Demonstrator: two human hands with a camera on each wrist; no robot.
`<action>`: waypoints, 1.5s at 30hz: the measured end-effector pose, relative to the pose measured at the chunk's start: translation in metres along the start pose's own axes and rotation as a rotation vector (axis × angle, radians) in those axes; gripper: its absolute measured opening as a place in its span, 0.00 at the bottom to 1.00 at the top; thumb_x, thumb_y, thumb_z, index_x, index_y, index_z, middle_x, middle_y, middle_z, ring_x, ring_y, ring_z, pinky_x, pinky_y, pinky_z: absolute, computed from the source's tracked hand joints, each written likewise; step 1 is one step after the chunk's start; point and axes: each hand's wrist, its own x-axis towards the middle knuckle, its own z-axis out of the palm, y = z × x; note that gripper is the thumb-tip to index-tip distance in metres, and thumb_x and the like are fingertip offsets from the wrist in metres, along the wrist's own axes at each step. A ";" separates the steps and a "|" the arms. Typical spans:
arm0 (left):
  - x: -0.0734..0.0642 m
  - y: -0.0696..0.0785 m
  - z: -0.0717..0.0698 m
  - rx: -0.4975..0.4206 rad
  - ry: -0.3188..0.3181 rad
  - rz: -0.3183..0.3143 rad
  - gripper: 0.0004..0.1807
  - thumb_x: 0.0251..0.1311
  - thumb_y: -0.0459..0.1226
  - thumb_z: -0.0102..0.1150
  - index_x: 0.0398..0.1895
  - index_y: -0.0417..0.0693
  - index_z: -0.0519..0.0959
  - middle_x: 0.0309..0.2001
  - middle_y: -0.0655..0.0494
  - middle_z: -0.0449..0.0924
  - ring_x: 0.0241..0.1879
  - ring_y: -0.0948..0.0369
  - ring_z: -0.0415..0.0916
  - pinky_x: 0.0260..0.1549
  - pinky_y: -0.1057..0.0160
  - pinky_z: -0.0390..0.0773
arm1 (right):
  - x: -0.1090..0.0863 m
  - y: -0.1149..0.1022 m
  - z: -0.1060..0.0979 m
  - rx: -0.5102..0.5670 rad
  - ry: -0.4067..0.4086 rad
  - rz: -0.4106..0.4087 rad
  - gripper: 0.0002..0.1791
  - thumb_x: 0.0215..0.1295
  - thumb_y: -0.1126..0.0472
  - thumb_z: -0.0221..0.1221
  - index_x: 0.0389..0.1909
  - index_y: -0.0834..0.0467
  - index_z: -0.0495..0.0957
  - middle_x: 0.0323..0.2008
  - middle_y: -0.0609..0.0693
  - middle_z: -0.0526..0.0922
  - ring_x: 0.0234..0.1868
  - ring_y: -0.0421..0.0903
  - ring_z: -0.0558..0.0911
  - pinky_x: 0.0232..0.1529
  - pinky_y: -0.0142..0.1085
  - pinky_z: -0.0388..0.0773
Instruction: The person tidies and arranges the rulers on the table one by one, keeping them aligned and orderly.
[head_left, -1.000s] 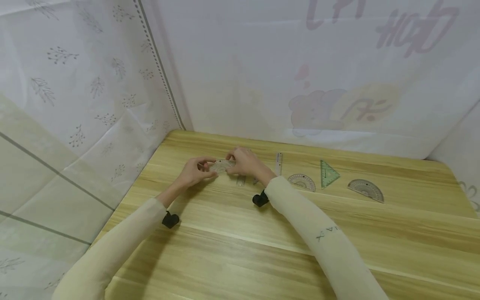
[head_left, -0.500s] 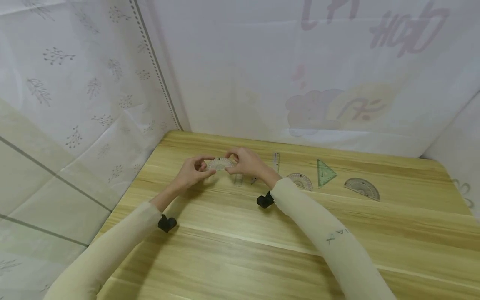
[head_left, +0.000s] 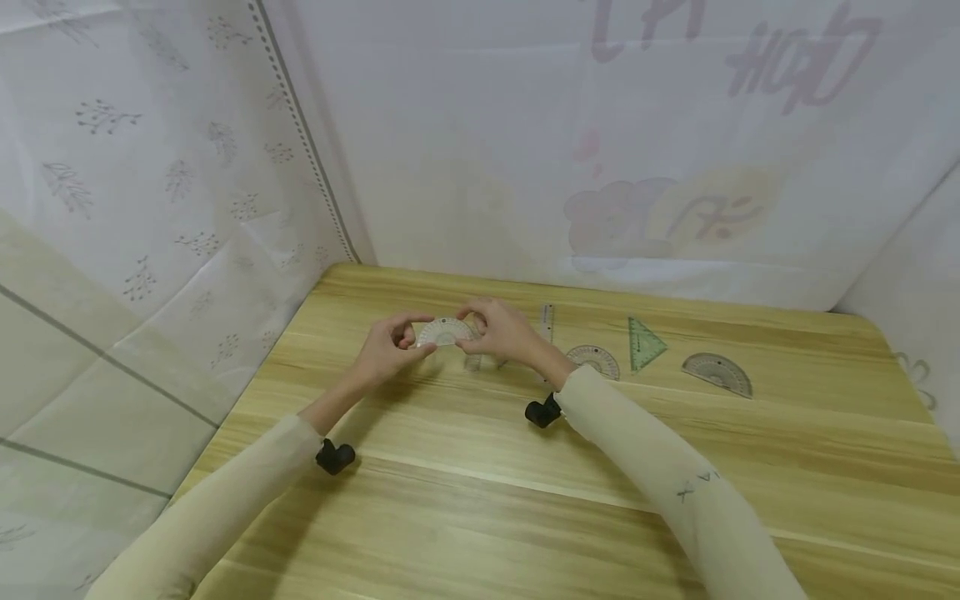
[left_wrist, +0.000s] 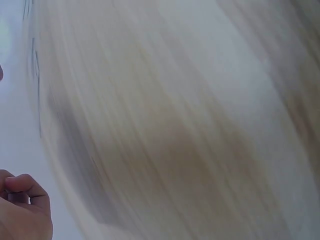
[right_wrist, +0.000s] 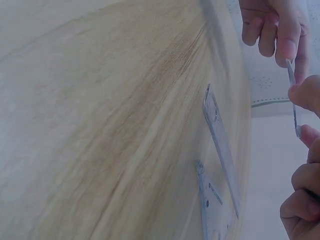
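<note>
A small clear protractor (head_left: pixel 446 332) is held above the table between both hands, its curved edge pointing away from me. My left hand (head_left: pixel 384 348) pinches its left end between thumb and fingers. At the right end, my right hand (head_left: pixel 504 333) grips it with thumb and index finger. The right wrist view shows the protractor (right_wrist: pixel 294 97) nearly edge-on. Below it lie a clear ruler (right_wrist: pixel 221 145) and a clear set square (right_wrist: pixel 212 200), both partly covered by the right hand in the head view. In the left wrist view only part of a hand (left_wrist: pixel 25 207) appears.
Right of the hands on the wooden table (head_left: pixel 465 500) lie a longer ruler (head_left: pixel 547 321), a second protractor (head_left: pixel 596 361), a green set square (head_left: pixel 645 344) and a grey protractor (head_left: pixel 717 374). The right forearm partly covers the longer ruler. Curtains (head_left: pixel 465 167) hang behind the table.
The hands have shifted slightly right across the table with the protractor, which now faces the head camera more fully. Both hands keep their hold. The head view has turned a little.
</note>
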 end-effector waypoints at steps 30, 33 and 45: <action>-0.008 0.018 0.038 -0.025 -0.068 0.117 0.22 0.55 0.19 0.69 0.55 0.25 0.78 0.23 0.36 0.58 0.22 0.65 0.53 0.20 0.71 0.55 | -0.060 -0.005 -0.012 -0.054 0.121 -0.047 0.21 0.60 0.53 0.72 0.51 0.58 0.82 0.15 0.42 0.65 0.16 0.36 0.60 0.20 0.32 0.58; -0.009 0.018 0.042 -0.021 -0.089 0.124 0.24 0.55 0.19 0.70 0.56 0.25 0.77 0.24 0.32 0.58 0.21 0.65 0.53 0.19 0.71 0.55 | -0.067 -0.005 -0.012 -0.047 0.137 -0.049 0.20 0.59 0.54 0.72 0.50 0.58 0.83 0.15 0.42 0.64 0.16 0.36 0.59 0.19 0.32 0.57; -0.009 0.019 0.060 -0.035 -0.116 0.184 0.22 0.57 0.25 0.72 0.56 0.35 0.81 0.24 0.41 0.59 0.20 0.64 0.53 0.19 0.69 0.57 | -0.093 0.002 -0.013 -0.055 0.211 -0.070 0.20 0.60 0.55 0.72 0.50 0.58 0.82 0.16 0.41 0.64 0.17 0.35 0.60 0.22 0.33 0.61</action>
